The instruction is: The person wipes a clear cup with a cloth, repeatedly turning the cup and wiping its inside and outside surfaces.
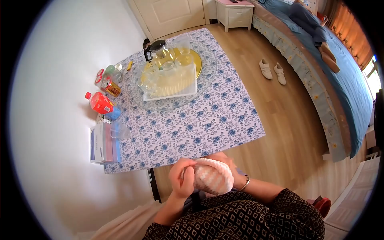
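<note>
A pink-and-white knitted piece (pixel 213 176) with a thick white edge is held up in front of my body, just off the near side of the table. My left hand (pixel 183 177) is closed at its left edge, thumb and fingers pinched together. Something thin may be between those fingers, too small to make out. My right hand (pixel 225 160) is around the far right side of the knitted piece, with its fingers mostly hidden behind it. A bracelet circles my right wrist.
A table (pixel 200 120) with a blue-flowered cloth bears a glass turntable with a white tray (pixel 176 86), a glass jug (pixel 160 50) and cups. Along the wall stand a red-labelled bottle (pixel 99 103), a can (pixel 111 87) and boxes (pixel 100 144). A person lies on the bed (pixel 320 68); white shoes (pixel 265 69) are on the floor.
</note>
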The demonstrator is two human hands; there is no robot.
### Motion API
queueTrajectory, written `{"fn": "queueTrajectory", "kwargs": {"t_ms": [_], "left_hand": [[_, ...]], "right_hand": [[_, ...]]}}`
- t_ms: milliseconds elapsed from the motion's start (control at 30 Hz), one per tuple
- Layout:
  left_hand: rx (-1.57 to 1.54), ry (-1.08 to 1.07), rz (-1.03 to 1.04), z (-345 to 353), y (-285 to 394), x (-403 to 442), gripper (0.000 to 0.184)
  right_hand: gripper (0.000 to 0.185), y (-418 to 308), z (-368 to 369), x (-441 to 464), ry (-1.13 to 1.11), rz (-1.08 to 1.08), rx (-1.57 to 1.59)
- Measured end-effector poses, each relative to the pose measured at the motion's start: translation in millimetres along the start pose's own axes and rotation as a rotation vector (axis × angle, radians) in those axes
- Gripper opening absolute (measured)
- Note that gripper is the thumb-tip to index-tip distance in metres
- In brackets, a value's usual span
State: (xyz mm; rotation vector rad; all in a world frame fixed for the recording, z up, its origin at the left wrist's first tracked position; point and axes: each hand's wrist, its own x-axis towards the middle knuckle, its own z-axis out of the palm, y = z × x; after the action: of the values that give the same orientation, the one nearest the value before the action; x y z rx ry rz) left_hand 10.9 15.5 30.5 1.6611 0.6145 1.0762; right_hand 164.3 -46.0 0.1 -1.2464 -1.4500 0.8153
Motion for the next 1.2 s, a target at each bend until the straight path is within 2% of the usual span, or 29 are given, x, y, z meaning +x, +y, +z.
{"fn": "queueTrajectory", "kwargs": {"t_ms": [33,67,100,167,200,233,300,333,367,433,467,533,600,667,700,733,767,800,833,867,900,933,967,1033,1067,1100,1133,1167,1200], "left_hand": [[0.000,-0.001,0.000,-1,2,3,0.014],[0.053,-0.041,0.168,-2,4,6,0.015],[0.106,-0.081,0.336,-2,5,9,0.016],[0.131,-0.094,0.368,-4,8,11,0.016],[0.155,-0.107,0.398,-4,9,10,0.016],[0.154,-0.104,0.397,-3,8,10,0.016],[0.127,-0.117,0.177,-2,6,12,0.017],[0.117,-0.098,0.084,0,5,11,0.017],[0.117,-0.096,0.085,0,1,9,0.017],[0.079,-0.074,-0.245,0,-10,2,0.017],[0.078,-0.071,-0.247,-1,-13,-2,0.017],[0.058,-0.109,-0.415,-3,-16,-6,0.021],[0.057,-0.058,-0.354,-2,-15,-6,0.019],[0.057,0.000,-0.299,-1,-10,-6,0.017],[0.121,0.008,-0.141,-1,-3,-2,0.016],[0.185,0.014,0.019,-1,0,2,0.014],[0.185,0.014,0.019,-1,0,4,0.014],[0.229,0.015,0.230,-2,0,6,0.014],[0.272,0.015,0.440,-3,0,9,0.015],[0.272,0.014,0.439,-4,3,11,0.015],[0.296,-0.035,0.530,-6,10,13,0.017],[0.319,-0.082,0.619,-6,14,15,0.019],[0.319,-0.081,0.613,-6,14,15,0.019],[0.379,-0.067,0.589,-6,15,16,0.018],[0.383,-0.063,0.590,-5,14,17,0.018],[0.375,-0.049,0.419,-3,12,17,0.019],[0.363,-0.034,0.247,-3,8,17,0.020],[0.365,-0.030,0.246,-5,5,14,0.020],[0.370,-0.116,-0.018,-7,-1,10,0.021]], "right_hand": [[0.037,5,4,-3,-0.087,0.095,0.120],[0.039,9,5,-10,-0.138,0.124,0.271],[0.039,14,14,-17,-0.138,0.122,0.270],[0.037,21,31,-28,-0.047,0.371,0.853],[0.033,9,14,-15,-0.180,0.400,0.630],[0.033,16,11,-14,-0.181,0.403,0.628],[0.033,33,6,-13,-0.198,0.187,0.265],[0.035,10,-6,-9,-0.044,0.189,0.147],[0.035,4,-10,-7,-0.045,0.189,0.146],[0.037,-2,-13,-7,0.060,-0.057,-0.185],[0.039,4,-11,-7,0.071,-0.076,-0.256],[0.040,5,-8,-7,0.068,-0.105,-0.251],[0.041,4,-5,-6,0.062,-0.134,-0.245],[0.041,-1,0,-6,0.031,0.129,0.225],[0.041,-7,-1,0,0.029,0.132,0.226],[0.039,-16,-6,10,-0.207,0.186,-0.036],[0.037,-20,-9,15,-0.440,0.237,-0.300],[0.027,17,27,-24,-0.008,0.151,0.561],[0.027,21,31,-30,-0.007,0.152,0.561],[0.025,23,33,-34,-0.061,0.439,0.820],[0.023,25,35,-40,-0.117,0.734,1.073],[0.040,26,38,-44,-0.032,0.672,0.893],[0.040,32,34,-44,-0.033,0.678,0.894],[0.033,7,11,-10,-0.226,0.621,0.658],[0.016,9,13,-9,-0.088,0.362,0.784],[0.016,9,10,-8,-0.094,0.360,0.784],[0.018,9,3,-6,-0.040,0.308,0.614],[0.020,7,-5,-3,0.012,0.255,0.443],[0.025,-6,-15,5,-0.028,-0.066,-0.171]]}}
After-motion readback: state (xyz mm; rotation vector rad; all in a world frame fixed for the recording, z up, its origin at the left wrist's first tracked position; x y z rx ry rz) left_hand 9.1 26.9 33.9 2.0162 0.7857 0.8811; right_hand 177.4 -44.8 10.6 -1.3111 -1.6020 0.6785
